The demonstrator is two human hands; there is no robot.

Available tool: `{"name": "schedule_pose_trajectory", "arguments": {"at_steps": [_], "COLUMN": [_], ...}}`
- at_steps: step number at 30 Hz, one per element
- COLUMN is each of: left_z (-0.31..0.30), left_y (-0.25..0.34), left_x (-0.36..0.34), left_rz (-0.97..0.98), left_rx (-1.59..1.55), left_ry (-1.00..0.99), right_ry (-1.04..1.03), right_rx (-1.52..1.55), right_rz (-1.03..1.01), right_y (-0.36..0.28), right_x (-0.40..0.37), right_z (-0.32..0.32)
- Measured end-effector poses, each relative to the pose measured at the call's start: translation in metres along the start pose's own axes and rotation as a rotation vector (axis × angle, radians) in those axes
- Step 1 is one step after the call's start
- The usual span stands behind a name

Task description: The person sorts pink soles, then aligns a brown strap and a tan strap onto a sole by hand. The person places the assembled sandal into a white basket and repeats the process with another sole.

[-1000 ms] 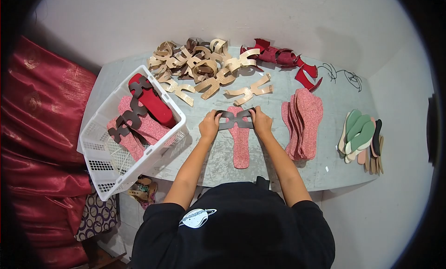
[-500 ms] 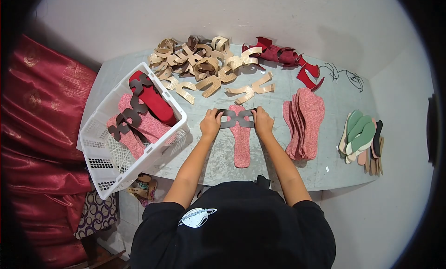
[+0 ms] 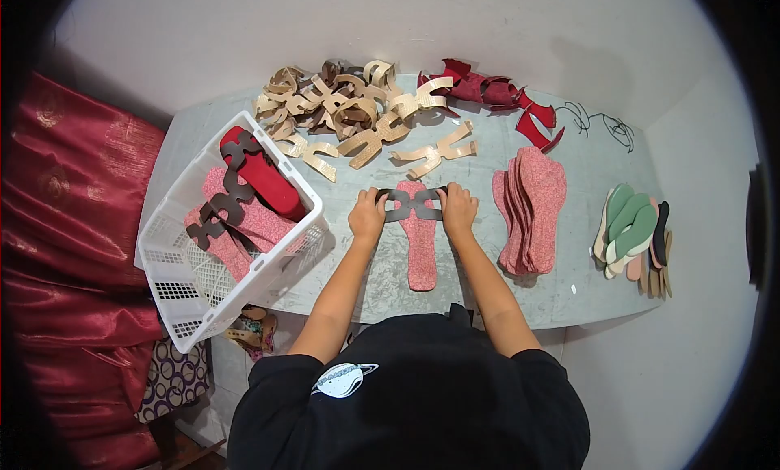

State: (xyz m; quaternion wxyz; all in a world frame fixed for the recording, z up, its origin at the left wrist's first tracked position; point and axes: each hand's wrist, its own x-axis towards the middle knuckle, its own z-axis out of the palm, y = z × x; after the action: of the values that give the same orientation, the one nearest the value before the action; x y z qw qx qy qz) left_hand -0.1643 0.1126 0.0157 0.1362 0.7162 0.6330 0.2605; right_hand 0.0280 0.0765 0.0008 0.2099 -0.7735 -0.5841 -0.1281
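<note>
A dark brown H-shaped sandal upper [image 3: 413, 204] is stretched flat between my hands, across the wide part of a pink speckled insole [image 3: 422, 263] on the table. My left hand [image 3: 367, 215] pinches the upper's left ends, fingers closed. On the other side, my right hand [image 3: 458, 210] is closed on the right ends. The undersides of the upper's tips are hidden by my fingers. To the right of my right hand stands a stack of similar pink insoles [image 3: 538, 210]. A lone gold upper [image 3: 435, 151] lies just beyond the insole.
At the left, a white plastic basket [image 3: 173, 310] holds a red sole and pink insoles with dark uppers. Behind are piled gold uppers [image 3: 374, 138], red pieces [image 3: 487, 92] and black cord [image 3: 601, 127]. Green and other-coloured insoles [image 3: 631, 222] lie at the right edge.
The view has shifted slightly. Both hands keep their hold on the dark upper over the pink insole, with almost no movement.
</note>
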Motion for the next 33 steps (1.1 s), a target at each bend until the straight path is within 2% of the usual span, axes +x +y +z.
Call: {"name": "schedule_pose_trajectory", "arguments": {"at_steps": [6, 12, 14, 20, 32, 33], "left_z": [0.002, 0.005, 0.004, -0.001, 0.001, 0.000], "left_y": [0.002, 0.005, 0.008, 0.017, 0.026, 0.026], "left_x": [-0.002, -0.002, -0.001, 0.006, 0.004, 0.003], "left_rz": [0.034, -0.124, -0.234, -0.339, -0.204, -0.204], "left_rx": [0.116, 0.042, 0.054, -0.022, -0.061, -0.060], "left_ry": [0.127, 0.143, 0.133, 0.122, 0.048, 0.049], "right_ry": [0.001, 0.034, 0.039, 0.028, 0.006, 0.015], "right_rx": [0.035, 0.137, 0.181, 0.211, 0.201, 0.184], "right_rz": [0.016, 0.051, 0.066, 0.120, 0.099, 0.001], "right_y": [0.002, 0.002, 0.003, 0.002, 0.000, 0.001], "right_x": [0.000, 0.000, 0.000, 0.000, 0.002, 0.003], "right_z": [0.002, -0.003, -0.006, -0.008, -0.009, -0.007]}}
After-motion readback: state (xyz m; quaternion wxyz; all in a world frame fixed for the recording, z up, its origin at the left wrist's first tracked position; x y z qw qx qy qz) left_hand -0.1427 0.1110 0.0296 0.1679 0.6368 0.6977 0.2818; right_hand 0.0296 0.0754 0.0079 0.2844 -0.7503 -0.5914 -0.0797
